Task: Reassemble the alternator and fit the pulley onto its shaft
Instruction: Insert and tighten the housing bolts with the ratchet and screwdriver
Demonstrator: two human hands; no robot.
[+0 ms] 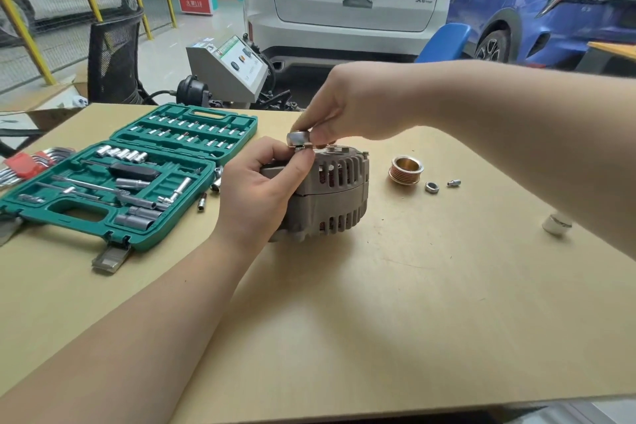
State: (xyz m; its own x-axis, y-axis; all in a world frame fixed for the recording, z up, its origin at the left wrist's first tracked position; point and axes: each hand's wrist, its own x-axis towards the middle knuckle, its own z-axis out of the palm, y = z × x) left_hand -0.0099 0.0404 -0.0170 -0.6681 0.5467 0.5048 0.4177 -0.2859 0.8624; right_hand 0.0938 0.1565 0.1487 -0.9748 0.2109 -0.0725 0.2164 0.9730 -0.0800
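Note:
The grey alternator [335, 193] stands on the wooden table [378, 303], its slotted housing facing me. My left hand [261, 189] grips its left side, thumb and forefinger up at the top edge. My right hand [344, 107] comes from above and pinches a small shiny metal socket-like piece [298, 138] over the alternator's top left corner. The copper-coloured ribbed pulley [406, 169] lies on the table to the right, apart from the alternator. Beside it lie a small nut [431, 187] and a small bolt [453, 183].
An open green socket set case [137, 175] lies left of the alternator, with loose sockets [216, 179] by its right edge. Hex keys in a red holder [24, 163] are at far left. A silver socket [557, 224] stands at right. Cars are parked beyond the table.

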